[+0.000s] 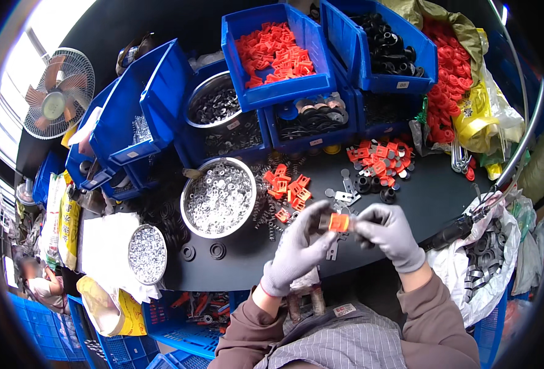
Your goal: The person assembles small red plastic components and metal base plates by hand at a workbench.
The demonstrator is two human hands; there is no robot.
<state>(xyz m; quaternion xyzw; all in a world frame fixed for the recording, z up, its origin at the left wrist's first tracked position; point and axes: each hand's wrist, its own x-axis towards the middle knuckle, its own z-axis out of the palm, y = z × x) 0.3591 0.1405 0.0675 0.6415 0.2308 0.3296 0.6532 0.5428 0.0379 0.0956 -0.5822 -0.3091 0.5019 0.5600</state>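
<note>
In front of my body I hold a small orange plastic clip (pixel 339 222) between my two grey-gloved hands. My left hand (pixel 303 246) pinches its left side between thumb and fingers. At its right end, the fingertips of my right hand (pixel 390 234) are pressed together on the clip or a small part joined to it; I cannot tell which. Flat metal plates (pixel 347 197) lie just beyond the hands. Behind them is a pile of orange clips (pixel 379 158) mixed with black round pieces (pixel 387 195). More loose orange clips (pixel 296 194) lie beyond my left hand, beside scattered springs (pixel 266 215).
A large steel bowl (pixel 183 212) of small metal parts and a smaller bowl (pixel 130 261) stand at left. Blue bins (pixel 284 92) line the back. A white sack (pixel 441 270) of metal rings is at right, blue crates (pixel 186 344) below, a fan (pixel 54 104) far left.
</note>
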